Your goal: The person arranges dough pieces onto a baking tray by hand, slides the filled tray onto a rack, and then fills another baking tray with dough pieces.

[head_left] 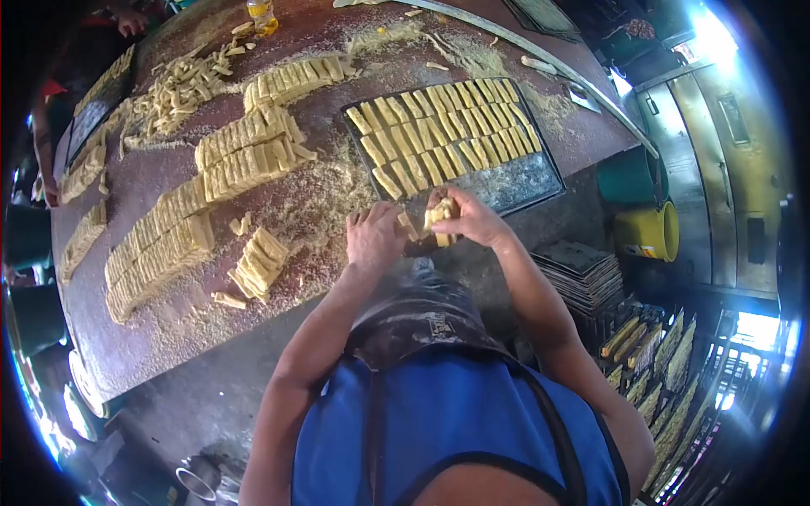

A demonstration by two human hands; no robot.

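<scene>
My left hand [375,238] is at the table's near edge, its fingers closed on a pale dough stick [407,225]. Just to its right, my right hand [475,221] grips a small bunch of dough sticks [440,214]. Both hands are in front of a dark baking tray [523,183], where cut dough sticks [439,126] lie in rows. The tray's near right part shows bare metal dusted with crumbs. Left of my left hand, a loose pile of dough sticks [258,263] rests on the table.
Long stacked rows of dough sticks [160,244] cross the floury table [194,337]. Dough scraps [181,88] and a yellow bottle [262,17] are farther back. Stacked trays [578,274], a rack [650,354] and a yellow bucket [650,230] stand right. Another person's hand [129,23] appears top left.
</scene>
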